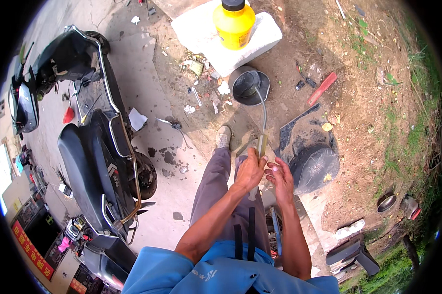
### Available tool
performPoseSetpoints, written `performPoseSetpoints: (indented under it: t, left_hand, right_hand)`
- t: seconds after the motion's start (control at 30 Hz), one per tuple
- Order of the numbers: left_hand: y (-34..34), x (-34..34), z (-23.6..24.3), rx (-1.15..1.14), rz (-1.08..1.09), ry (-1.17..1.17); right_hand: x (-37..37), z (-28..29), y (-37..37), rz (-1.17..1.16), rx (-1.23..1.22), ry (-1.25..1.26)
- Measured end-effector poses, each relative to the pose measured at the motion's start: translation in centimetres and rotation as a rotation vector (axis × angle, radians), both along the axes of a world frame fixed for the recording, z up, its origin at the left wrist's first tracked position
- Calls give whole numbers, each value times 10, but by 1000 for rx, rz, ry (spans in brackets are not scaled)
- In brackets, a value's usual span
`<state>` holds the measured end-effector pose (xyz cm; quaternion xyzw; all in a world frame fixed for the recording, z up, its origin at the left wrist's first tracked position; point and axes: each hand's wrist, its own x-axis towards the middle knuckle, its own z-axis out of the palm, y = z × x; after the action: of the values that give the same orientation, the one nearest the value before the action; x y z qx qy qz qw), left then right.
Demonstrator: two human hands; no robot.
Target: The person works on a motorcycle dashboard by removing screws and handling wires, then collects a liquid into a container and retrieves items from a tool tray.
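Observation:
My left hand [251, 170] is wrapped round a clear, syringe-like tube [262, 143] with yellowish contents. From its far end a thin grey hose [265, 115] runs forward, dipping into a dark metal pot [236, 94] on the ground. A pale end of the tube shows below my left hand, near my lap. Close beside it on the right, my right hand [280, 182] is open, its fingers spread and holding nothing. Whether its fingertips touch the tube I cannot tell.
Past the pot, a yellow bottle [234, 27] with a black cap stands on a white block [194, 35]. A black scooter [96, 161] is parked at left. Right of my hands are a round black cushion-like object [315, 169] and a red-handled tool [323, 89].

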<state>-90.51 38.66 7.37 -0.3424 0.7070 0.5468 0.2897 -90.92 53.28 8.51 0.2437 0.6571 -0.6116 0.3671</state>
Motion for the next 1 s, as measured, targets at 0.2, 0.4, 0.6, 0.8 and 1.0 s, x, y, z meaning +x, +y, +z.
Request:
performPoseSetpoints:
  t: [0.2,0.4,0.6,0.8,1.0]
  left_hand:
    - [5,26,29,-131,-1,123]
    - [8,33,61,-243,-37,254]
    - [11,32,81,-349,-37,352]
    - [9,23,112,-417,-49,513]
    - [-11,17,165,-448,-81,571]
  right_hand:
    - [-11,-10,-19,4,-112,77]
    - [-24,13,-28,88,-319,68]
    - [-26,49,-36,53,-379,139]
    - [-37,82,-34,85,-422,242]
    - [-52,126,-47,97,-522,276]
